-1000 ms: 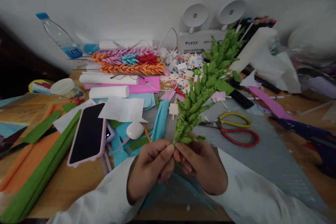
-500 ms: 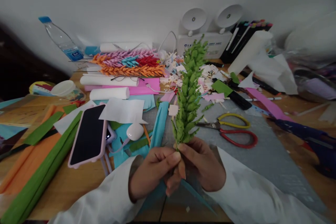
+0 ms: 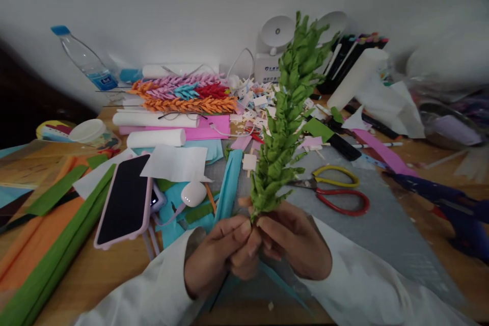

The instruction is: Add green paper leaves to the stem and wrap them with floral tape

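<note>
A green crepe-paper wheat ear (image 3: 280, 132), made of many folded tufts, stands upright and leans a little right in front of me. My left hand (image 3: 225, 252) pinches its stem just below the lowest tufts. On the other side, my right hand (image 3: 294, 239) has thumb and fingers closed at the same spot, against the base of the ear. A thin dark stem shows below my left hand. Scissors (image 3: 340, 191) with one yellow and one red handle lie right of the ear on the grey cutting mat (image 3: 385, 234).
Finished orange, pink, blue and red paper ears (image 3: 187, 92) lie at the back. A phone (image 3: 126, 201) and green crepe paper (image 3: 64, 249) are at left. A glue gun (image 3: 446, 204) lies at right. Paper scraps (image 3: 260, 104), a bottle (image 3: 86, 58) and a lamp (image 3: 277, 33) stand behind.
The green ear has come nearer to me, looks larger and tilts further right. Its dark stem now swings out to the lower left. Both hands still pinch at its base.
</note>
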Motion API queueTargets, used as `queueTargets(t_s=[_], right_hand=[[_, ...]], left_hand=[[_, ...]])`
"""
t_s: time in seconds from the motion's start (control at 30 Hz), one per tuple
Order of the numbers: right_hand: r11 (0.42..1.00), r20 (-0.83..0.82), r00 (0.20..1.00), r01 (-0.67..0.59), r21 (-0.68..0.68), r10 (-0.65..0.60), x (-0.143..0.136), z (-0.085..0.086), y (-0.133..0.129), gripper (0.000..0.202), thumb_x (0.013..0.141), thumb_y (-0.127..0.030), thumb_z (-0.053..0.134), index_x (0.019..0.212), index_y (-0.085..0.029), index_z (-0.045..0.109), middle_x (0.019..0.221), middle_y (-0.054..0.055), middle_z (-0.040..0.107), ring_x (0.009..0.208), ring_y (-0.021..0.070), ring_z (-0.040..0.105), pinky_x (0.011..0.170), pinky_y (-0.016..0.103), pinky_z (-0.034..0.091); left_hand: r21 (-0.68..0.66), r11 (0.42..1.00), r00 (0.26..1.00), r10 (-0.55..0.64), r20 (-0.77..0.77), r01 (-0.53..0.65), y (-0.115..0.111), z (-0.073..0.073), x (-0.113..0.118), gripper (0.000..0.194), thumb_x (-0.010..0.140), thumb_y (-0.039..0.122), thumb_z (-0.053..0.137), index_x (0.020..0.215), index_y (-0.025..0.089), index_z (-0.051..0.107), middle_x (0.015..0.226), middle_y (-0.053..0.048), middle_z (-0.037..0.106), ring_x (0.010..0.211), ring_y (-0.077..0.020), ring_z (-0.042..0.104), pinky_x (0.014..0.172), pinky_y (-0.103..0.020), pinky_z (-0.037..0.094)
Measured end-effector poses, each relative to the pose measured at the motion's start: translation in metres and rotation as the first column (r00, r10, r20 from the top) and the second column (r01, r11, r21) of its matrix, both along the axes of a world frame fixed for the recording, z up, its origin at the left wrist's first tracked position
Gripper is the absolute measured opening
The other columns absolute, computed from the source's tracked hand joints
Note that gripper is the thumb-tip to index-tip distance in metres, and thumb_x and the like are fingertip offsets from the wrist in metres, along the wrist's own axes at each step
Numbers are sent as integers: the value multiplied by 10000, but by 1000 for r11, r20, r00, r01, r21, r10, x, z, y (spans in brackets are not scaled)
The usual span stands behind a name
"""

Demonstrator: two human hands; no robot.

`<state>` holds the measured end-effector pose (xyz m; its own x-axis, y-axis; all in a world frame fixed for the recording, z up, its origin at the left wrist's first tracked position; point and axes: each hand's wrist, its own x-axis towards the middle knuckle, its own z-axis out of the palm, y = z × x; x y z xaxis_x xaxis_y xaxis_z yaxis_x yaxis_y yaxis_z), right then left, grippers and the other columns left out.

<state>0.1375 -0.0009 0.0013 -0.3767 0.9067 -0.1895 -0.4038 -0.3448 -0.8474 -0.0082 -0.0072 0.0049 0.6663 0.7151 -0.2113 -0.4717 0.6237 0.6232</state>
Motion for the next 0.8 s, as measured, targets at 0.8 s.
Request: queueTargets(t_s=[0.8], right_hand=[[989, -168, 977, -117, 94, 132, 3, 12, 6, 239, 704, -399, 796, 740, -203, 664, 665, -40, 502, 602, 106, 461, 669, 260, 439]], left_hand=[[-25, 977, 975, -211, 65, 213, -5, -5, -9, 423, 838, 464, 590, 578, 140, 511, 391, 61, 360, 308, -52, 297, 327, -200, 189]])
